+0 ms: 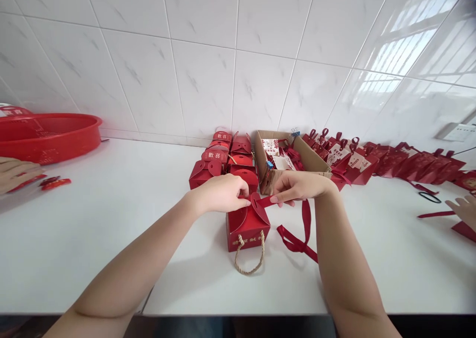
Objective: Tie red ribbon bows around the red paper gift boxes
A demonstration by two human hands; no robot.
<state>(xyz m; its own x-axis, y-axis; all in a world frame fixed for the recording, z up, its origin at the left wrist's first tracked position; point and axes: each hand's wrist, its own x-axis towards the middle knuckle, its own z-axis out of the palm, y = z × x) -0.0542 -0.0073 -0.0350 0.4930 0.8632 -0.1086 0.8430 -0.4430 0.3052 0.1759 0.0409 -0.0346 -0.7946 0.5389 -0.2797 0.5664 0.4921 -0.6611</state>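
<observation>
A small red gift box (247, 226) with a rope handle (250, 256) stands on the white table (92, 229) in front of me. My left hand (223, 193) is closed, its fingers pinching the box's top flaps. My right hand (297, 186) is closed on a dark red ribbon (299, 238), pinching its end at the flap closure. The rest of the ribbon trails down over the table to the right of the box.
Finished red boxes (223, 162) cluster behind, next to an open cardboard carton (308, 154) of tags. More red boxes (390, 164) line the tiled wall at right. A red basin (48, 137) sits far left. Other people's hands show at the left edge (15, 174) and right edge (463, 209).
</observation>
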